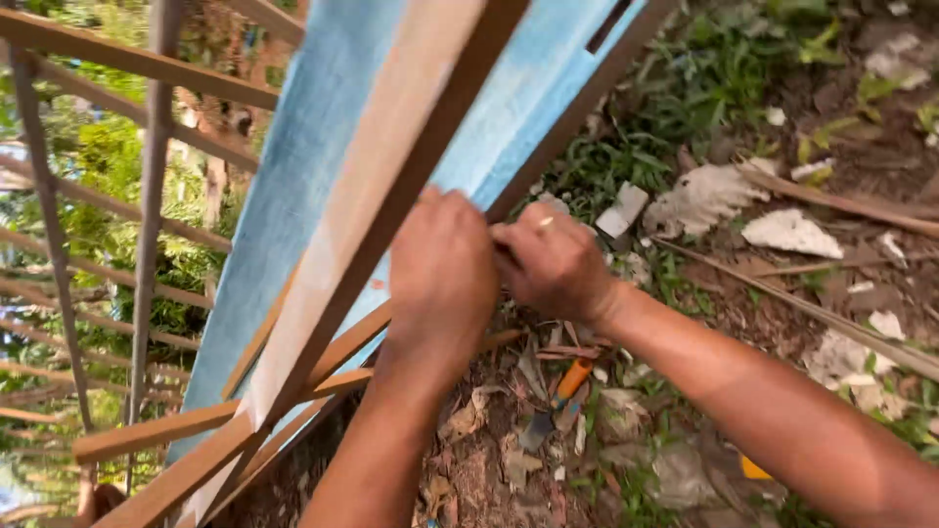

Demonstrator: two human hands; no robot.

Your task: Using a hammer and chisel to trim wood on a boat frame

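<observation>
Meeting at one spot, the left hand (442, 277) and right hand (550, 262) are being pressed together against the batten (391, 186) — a long slat running diagonally up and right over the blue sheet (303, 176). Fingers are being curled tight, though what is being pinched cannot be told.

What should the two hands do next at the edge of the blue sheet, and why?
Probably keep both hands pinching and snug the blue sheet against the slanted brown wooden strip. The left hand and right hand meet right at that edge, and the orange-handled tool lies untouched on the leafy ground.
</observation>
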